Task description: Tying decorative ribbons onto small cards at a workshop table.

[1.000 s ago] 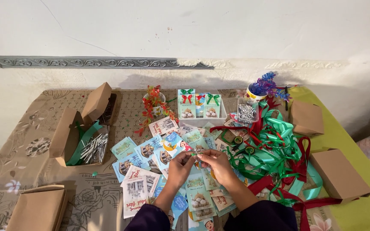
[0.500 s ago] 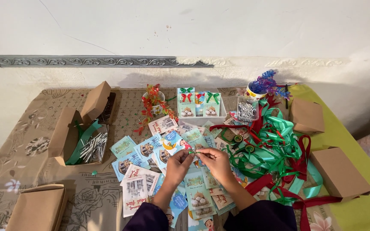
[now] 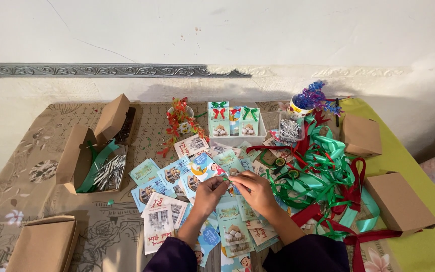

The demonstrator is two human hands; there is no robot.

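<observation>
Meeting over the cards [image 3: 187,181], left hand [image 3: 208,194] and right hand [image 3: 254,190] fingers pinch something too small to identify.

Green and red ribbons [image 3: 328,171], brown cardboard boxes [image 3: 399,201], floral beige tablecloth [image 3: 36,171], blue-green picture cards [image 3: 177,176].

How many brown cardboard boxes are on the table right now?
5. One open brown cardboard box at back left, one open box holding green strips at left, one closed at front left, one at back right, one at front right. Ribbons may hide others.
</observation>
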